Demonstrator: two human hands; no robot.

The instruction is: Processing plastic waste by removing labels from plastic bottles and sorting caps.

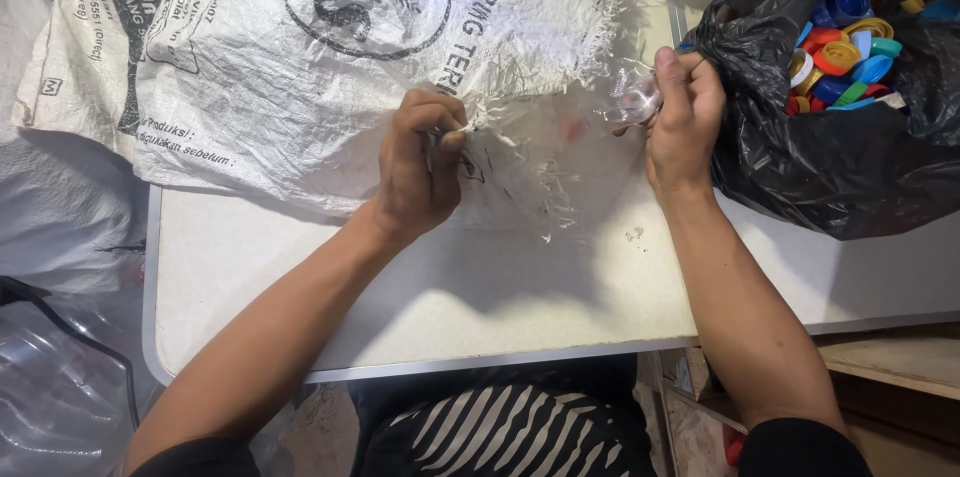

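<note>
Our left hand [418, 167] pinches its fingers shut on the frayed near edge of the white woven sack [300, 57]; our right hand [683, 117] closes thumb and fingers on a clear plastic piece [632, 97] at the sack's right edge; just right lies a black bag [800, 167] of coloured bottle caps [845, 52]; all rest on the pale table [480, 287]

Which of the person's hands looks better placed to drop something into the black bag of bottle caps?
Probably the right hand: it holds a clear plastic piece right beside the black bag. The left hand grips the woven sack, farther away.
</note>
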